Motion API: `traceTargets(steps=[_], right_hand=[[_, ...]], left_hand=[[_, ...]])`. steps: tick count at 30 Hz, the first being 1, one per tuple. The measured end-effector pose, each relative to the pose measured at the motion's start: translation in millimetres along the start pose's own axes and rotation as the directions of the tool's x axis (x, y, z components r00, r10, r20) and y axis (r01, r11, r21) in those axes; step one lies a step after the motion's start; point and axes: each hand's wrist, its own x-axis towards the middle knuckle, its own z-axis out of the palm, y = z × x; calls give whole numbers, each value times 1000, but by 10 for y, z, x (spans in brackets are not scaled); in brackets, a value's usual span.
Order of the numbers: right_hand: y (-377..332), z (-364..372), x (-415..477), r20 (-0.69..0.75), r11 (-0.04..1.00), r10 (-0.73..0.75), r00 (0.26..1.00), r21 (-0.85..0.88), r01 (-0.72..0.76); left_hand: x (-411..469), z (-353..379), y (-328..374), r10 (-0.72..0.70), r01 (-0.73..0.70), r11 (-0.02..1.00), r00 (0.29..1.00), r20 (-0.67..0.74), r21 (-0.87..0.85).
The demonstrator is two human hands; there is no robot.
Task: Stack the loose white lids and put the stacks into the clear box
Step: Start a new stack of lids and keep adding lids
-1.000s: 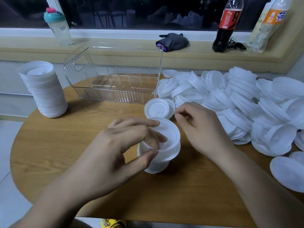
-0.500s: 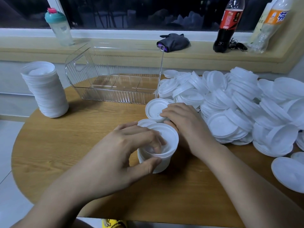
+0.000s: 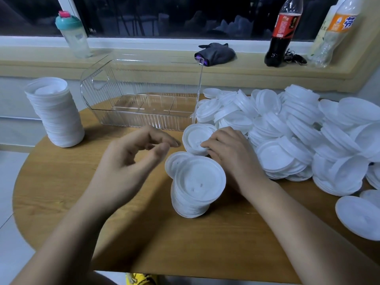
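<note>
Dim room, dark window (image 3: 185, 15) across the back, pale sill (image 3: 144, 67) beneath. Along the sill, left to right: shaker (image 3: 74, 36) with teal cap, dark cloth (image 3: 216, 53), cola bottle (image 3: 281, 31), black tangle (image 3: 295, 58) just beside it, orange-label bottle (image 3: 333, 31) leaning back. Pale floor (image 3: 8, 182) at left.

Round wooden table (image 3: 61, 182) in front of the sill, grain plain, rim curving at left and front. Yellow object (image 3: 141, 279) at the bottom edge, below the table front; too cut off to identify.

Box (image 3: 139, 120): clear, ribbed walls, at the table's rear centre. Shows table grain through its floor.

Tall stack (image 3: 55, 114): far left of table, upright, apart from the box.

Pile (image 3: 298, 136): loose white lids at all angles, covering the table's right side, reaching up to the box's right end.

Stack (image 3: 195, 188): short, table centre, leaning slightly. One lid edge showing off-centre at its upper left.

Lid (image 3: 194, 137): single, tilted, between stack and box.

Left hand (image 3: 127, 161): hovers left of the stack, clear of it. Fingers loosely bent, thumb near forefinger. Holds nothing.

Right hand (image 3: 230, 155): at the lid's right edge, fingers curled over the rim, tips on the top face. Thumb hidden.
</note>
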Motion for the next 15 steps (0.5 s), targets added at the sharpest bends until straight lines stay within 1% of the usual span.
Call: traceTargets(steps=[2, 4, 7, 11, 15], right_hand=[[-4, 4, -3, 3, 1000, -1, 1000, -4, 1], [-8, 3, -12, 7, 1000, 0, 1000, 0, 0], [-18, -19, -14, 9, 1000, 10, 1000, 2, -10], [-68, -139, 24, 7, 997, 52, 999, 51, -52], [-184, -439, 74, 53, 973, 144, 988, 177, -151]], left_hand=[[83, 3, -161, -67, 68, 994, 998, -10, 91], [143, 14, -293, -120, 110, 968, 992, 33, 226], [176, 43, -451, -165, 110, 924, 979, 120, 367], [196, 88, -554, -189, 87, 913, 956, 224, 398], [210, 132, -629, -174, 62, 910, 954, 244, 409]])
